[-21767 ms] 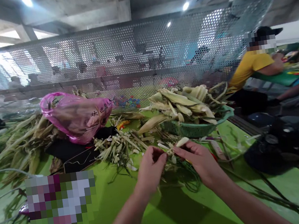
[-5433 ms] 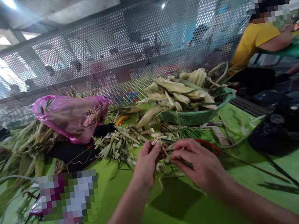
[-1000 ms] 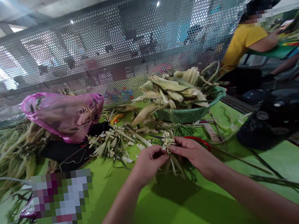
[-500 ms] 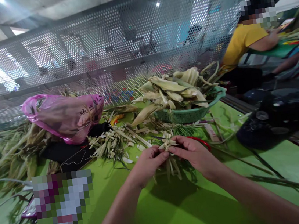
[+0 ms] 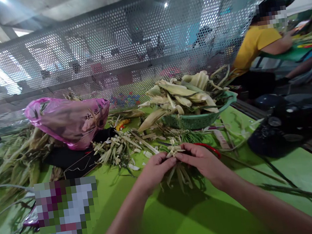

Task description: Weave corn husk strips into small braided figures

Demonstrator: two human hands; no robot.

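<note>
Between both hands is a small woven piece of pale corn husk strips [image 5: 173, 148], knotted at the top with loose ends hanging below. My left hand [image 5: 158, 171] pinches its left side between thumb and fingers. From the right, my right hand [image 5: 201, 163] pinches the other side, its thumb and forefinger near the knot. Red-handled scissors [image 5: 211, 148] lie just behind my right hand, partly covered by it. Further left rests a heap of similar husk pieces [image 5: 117, 149] with thin pale strips.
A green basket [image 5: 194, 120] piled with dry corn husks [image 5: 183, 93] stands behind my hands. A pink plastic bag [image 5: 69, 119] sits at left, beside more husks [image 5: 29, 158]. Dark bag [image 5: 276, 129] at right. A person in yellow [image 5: 258, 42] sits beyond the perforated metal screen's [image 5: 100, 47] end.
The woven husk piece has tilted slightly between my fingers, and its hanging strips have spread. Both hands keep almost the same place and grip.
</note>
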